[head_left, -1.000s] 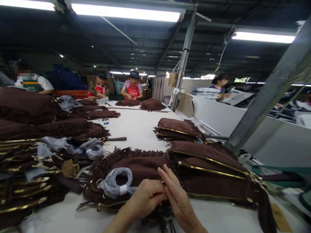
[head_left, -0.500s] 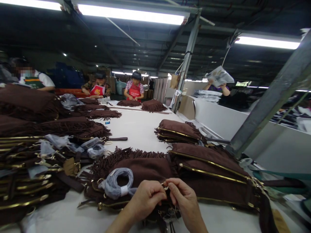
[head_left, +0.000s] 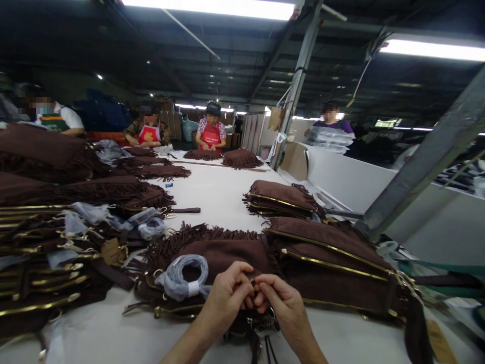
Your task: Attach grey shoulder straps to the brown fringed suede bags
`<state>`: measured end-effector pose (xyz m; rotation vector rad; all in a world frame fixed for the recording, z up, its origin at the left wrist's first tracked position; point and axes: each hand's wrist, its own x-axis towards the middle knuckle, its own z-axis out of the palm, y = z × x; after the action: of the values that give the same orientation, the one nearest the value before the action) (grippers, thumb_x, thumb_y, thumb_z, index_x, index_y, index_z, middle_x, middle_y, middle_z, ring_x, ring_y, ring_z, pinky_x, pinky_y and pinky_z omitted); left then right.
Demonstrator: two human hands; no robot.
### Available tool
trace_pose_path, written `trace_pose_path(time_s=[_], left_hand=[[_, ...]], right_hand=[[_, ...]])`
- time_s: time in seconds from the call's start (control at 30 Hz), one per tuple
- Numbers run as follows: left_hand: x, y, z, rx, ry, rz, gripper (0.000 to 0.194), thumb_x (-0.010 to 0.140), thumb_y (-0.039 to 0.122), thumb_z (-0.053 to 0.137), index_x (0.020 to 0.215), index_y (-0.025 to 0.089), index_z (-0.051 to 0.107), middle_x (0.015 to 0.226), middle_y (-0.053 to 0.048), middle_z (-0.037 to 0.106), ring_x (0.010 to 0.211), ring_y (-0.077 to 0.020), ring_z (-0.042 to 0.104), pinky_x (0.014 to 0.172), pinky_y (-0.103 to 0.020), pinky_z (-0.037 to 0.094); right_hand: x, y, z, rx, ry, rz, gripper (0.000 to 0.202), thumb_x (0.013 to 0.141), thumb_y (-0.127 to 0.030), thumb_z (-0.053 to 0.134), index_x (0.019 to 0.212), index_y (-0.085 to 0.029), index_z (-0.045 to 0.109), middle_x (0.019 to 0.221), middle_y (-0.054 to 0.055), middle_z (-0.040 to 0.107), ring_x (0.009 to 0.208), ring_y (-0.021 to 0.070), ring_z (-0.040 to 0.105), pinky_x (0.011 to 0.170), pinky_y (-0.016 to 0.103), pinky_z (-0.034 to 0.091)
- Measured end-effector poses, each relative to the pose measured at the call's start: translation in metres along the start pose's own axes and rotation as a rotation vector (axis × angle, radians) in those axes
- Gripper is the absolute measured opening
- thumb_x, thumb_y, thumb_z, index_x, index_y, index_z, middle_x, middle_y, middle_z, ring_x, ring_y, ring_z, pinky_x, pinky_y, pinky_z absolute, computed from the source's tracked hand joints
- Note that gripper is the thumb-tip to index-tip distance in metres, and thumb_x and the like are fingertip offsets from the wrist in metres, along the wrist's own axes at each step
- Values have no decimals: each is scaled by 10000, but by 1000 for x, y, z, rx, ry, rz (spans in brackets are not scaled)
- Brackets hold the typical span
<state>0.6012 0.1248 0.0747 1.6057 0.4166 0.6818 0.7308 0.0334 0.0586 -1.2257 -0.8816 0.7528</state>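
We pinch a small metal fitting, too small to make out, between the fingertips of our left hand and right hand, both closed on it, above the brown fringed bag lying on the white table, beside a wrapped grey coil.
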Motion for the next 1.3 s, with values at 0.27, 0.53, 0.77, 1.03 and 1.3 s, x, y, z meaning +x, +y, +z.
trace_pose_path(time_s=[0.27, 0.53, 0.77, 1.03, 1.3], left_hand=[[-5, 10, 2, 209, -78, 48, 203, 839, 96, 429, 1007, 196, 482, 644, 62, 549, 609, -119, 537, 619, -228, 398], [-7, 13, 4, 243, -123, 58, 253, 819, 41, 418, 1007, 203, 467, 633, 77, 537, 632, -121, 554, 654, -231, 386], [-6, 10, 3, 245, -114, 38, 245, 813, 39, 419, 988, 204, 466, 627, 79, 517, 629, -123, 542, 642, -232, 376], [-7, 13, 3, 263, -131, 50, 240, 818, 29, 414, 973, 208, 451, 617, 83, 522, 604, -117, 520, 640, -227, 370], [-7, 4, 5, 296, -11, 31, 165, 825, 75, 423, 910, 216, 432, 604, 75, 514, 595, -129, 503, 622, -242, 349]], right_hand=[[0, -2, 3, -74, -41, -91, 343, 837, -526, 689, 801, -188, 730, 597, -2, 606, 479, 113, 553, 437, 187, 463], [0, -4, 4, -84, -77, -97, 334, 862, -508, 664, 779, -187, 709, 587, -20, 566, 488, 107, 523, 442, 184, 440], [0, -3, 3, -83, -99, -93, 319, 865, -492, 668, 779, -186, 700, 588, -25, 561, 499, 106, 522, 465, 189, 439], [0, 2, 0, -167, -115, -140, 292, 897, -455, 629, 796, -193, 711, 614, -15, 595, 510, 120, 556, 491, 205, 469], [0, 1, -3, -248, -135, -177, 268, 936, -408, 578, 821, -204, 707, 677, -1, 608, 557, 140, 581, 514, 224, 482]])
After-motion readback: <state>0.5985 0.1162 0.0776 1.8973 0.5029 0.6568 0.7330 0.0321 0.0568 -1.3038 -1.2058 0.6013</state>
